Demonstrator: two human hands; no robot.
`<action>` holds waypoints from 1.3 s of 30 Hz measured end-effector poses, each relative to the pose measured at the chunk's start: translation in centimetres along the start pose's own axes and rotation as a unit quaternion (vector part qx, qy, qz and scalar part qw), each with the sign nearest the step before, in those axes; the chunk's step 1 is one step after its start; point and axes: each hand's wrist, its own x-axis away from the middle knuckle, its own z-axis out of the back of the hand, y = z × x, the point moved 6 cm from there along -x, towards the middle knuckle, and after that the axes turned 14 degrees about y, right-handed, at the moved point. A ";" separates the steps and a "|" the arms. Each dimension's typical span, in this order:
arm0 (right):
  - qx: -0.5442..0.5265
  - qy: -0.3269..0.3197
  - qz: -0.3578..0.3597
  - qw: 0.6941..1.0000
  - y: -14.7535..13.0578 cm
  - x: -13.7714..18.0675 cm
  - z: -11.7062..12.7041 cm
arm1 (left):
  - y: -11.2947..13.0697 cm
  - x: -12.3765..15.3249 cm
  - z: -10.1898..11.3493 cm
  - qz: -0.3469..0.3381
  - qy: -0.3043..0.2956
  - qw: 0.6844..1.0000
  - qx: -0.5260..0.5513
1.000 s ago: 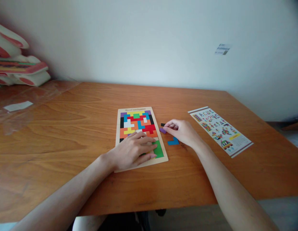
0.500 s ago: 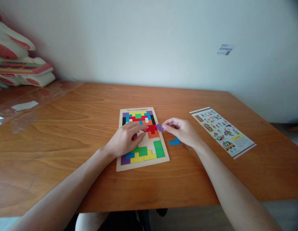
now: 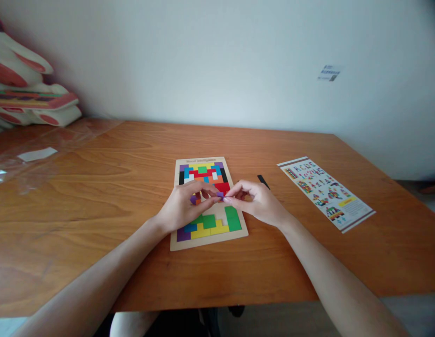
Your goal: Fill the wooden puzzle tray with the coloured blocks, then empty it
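Over the middle of a wooden puzzle board [image 3: 208, 244], both my hands meet at a small purple puzzle piece [image 3: 220, 194]. My left hand [image 3: 189, 203] pinches its left side between thumb and fingers. From the right, my right hand [image 3: 257, 201] grips the other side with its fingertips. Coloured block pieces fill the board's top, and green pieces [image 3: 233, 218] and yellow pieces [image 3: 210, 228] lie in its lower part. A bare pale patch shows just below my fingers. My hands hide part of the board's middle.
A black strip piece [image 3: 263, 181] lies on the table [image 3: 273, 271] behind my right hand. Farther right is a printed pattern sheet [image 3: 326, 194]. Clear plastic wrapping [image 3: 73, 140] and a white-and-pink toy keyboard [image 3: 35, 103] are at the left.
My right hand has moved left over the board with the purple piece, and my left hand has closed on it too. The black strip now shows; the blue piece is hidden from view.
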 end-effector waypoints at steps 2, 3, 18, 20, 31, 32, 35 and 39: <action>-0.001 -0.019 -0.002 1.000 -0.2 -0.1 0.3 | 0.2 0.0 -0.1 -0.002 -0.007 1.000 0.007; -0.003 -0.027 -0.003 1.000 -0.1 -0.2 0.6 | 0.3 0.0 -0.1 -0.007 -0.009 1.000 0.007; 0.330 0.185 0.031 0.925 4.7 -2.2 9.0 | -0.9 0.1 -0.2 -0.028 -0.020 0.996 -0.080; 0.334 0.193 0.023 0.922 4.7 -2.2 9.5 | -0.6 0.3 -0.4 -0.072 -0.033 0.994 -0.071; 0.333 0.195 0.015 0.922 4.7 -2.3 9.7 | 1.2 1.1 -1.2 -0.190 -0.164 0.968 0.012; 0.335 0.194 0.008 0.922 4.7 -2.2 9.8 | 1.2 1.0 -1.2 -0.177 -0.156 0.972 0.021; 0.342 0.186 -0.007 0.921 4.8 -2.2 10.1 | 0.7 0.8 -1.2 -0.114 -0.130 0.985 0.026; 0.340 0.187 -0.001 0.922 4.6 -2.2 10.1 | 0.0 0.6 -1.1 -0.041 -0.123 0.991 0.021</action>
